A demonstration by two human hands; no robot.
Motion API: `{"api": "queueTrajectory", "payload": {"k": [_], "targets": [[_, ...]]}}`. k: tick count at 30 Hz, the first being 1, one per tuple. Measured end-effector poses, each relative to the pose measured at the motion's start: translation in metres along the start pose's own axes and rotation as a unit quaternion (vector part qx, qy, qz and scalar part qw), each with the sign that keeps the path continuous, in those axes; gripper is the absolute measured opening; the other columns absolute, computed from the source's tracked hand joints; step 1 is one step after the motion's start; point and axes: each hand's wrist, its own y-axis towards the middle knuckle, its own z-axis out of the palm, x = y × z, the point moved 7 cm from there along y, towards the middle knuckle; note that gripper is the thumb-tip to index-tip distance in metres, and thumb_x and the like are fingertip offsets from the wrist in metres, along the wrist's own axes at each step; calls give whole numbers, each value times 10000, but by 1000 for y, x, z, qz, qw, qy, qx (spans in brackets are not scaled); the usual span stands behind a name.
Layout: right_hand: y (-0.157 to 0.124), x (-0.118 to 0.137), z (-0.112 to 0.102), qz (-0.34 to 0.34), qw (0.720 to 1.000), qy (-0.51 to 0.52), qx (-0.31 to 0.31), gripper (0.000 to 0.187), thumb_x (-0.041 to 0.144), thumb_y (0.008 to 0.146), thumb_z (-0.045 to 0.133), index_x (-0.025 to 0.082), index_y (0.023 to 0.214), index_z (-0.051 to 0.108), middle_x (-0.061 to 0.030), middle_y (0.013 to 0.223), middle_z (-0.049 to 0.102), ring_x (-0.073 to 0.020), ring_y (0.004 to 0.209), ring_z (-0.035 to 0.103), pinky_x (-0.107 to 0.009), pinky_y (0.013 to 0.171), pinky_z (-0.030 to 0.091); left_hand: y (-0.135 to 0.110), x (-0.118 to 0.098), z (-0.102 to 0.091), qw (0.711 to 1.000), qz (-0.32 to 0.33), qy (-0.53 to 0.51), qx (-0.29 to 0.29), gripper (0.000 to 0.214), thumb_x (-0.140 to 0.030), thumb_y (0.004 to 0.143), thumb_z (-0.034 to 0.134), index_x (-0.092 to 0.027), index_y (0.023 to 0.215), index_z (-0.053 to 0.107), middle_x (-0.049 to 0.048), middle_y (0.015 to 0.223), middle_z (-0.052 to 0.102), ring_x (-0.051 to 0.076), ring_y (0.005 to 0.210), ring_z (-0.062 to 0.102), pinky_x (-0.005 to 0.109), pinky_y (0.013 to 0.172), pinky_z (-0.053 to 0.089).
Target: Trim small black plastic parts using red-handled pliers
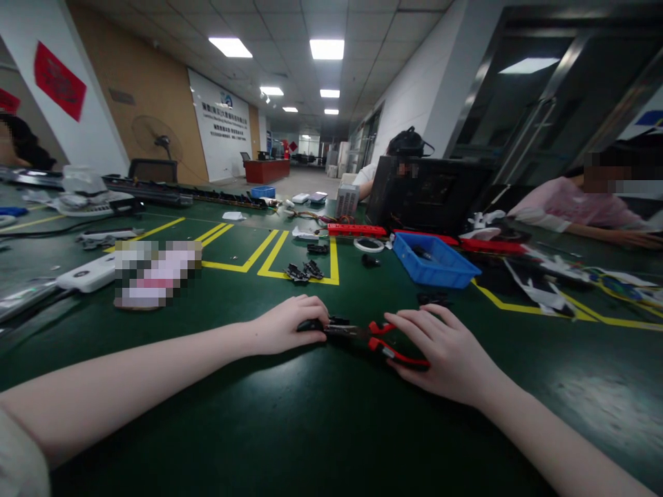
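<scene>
My right hand [448, 352] is closed around the red handles of a pair of pliers [382, 338], whose jaws point left. Between the thumb and fingers of my left hand [290, 324] is a small black plastic part [309, 325]. The jaw tips meet or overlap that part close to my left fingertips; whether they bite on it I cannot tell. Both hands are low over the green table [311, 414]. Farther off, several similar black parts [304, 271] lie in a yellow-taped rectangle, and more dark pieces [434, 298] are just beyond my right hand.
A blue bin [435, 261] with dark items stands beyond my right hand. Behind it are a red power strip [357, 230], a tape roll [369, 244] and a large black case [429, 197]. A white power strip [88, 276] lies left. A person in pink [559, 200] sits at right.
</scene>
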Motion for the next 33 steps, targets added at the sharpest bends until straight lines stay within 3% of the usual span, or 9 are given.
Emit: {"api": "queueTrajectory", "payload": {"k": [12,21,33], "targets": [[3,0,4,15,1000,4,15,543,313,840,609,95,1326,503,-171,1258,608,-295,1144,562,-440,982,455,1,2,1,999,-26,-23,4,120,-241,889,670,-197,992,626,48,1114,610,219,1043,574,371,908,459],[1,-2,5,26,999,32,8,532,292,763,613,94,1253,554,-180,1170,636,-301,1070,601,-440,897,520,1,-2,-2,1000,-17,-9,6,131,-229,885,666,-196,1007,631,57,1113,620,225,1047,578,378,906,463],[1,-3,3,15,1000,-6,-14,486,344,826,630,111,1248,567,-164,1137,656,-283,1025,627,-426,855,540,1,-2,-2,1000,4,13,-13,148,-214,867,681,-189,1004,632,73,1154,593,228,1032,595,383,905,489]]}}
